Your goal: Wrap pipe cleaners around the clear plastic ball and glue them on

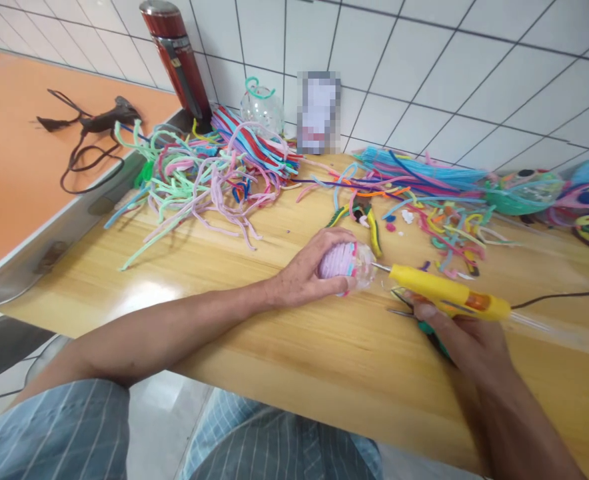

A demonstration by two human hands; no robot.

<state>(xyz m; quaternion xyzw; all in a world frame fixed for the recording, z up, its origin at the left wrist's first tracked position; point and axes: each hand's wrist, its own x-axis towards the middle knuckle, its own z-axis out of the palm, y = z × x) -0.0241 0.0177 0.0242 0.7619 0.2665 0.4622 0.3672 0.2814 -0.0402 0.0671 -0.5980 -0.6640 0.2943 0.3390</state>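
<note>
Plastic piece over the table, grasped in the left hand; right hand grasps glue gun.
Bare wood extends to the near edge; pliers lie just behind, pipe cleaners crowd the wall side.

Yellow glue gun, tip seemingly touching lilac-wrapped clear plastic piece.
</note>
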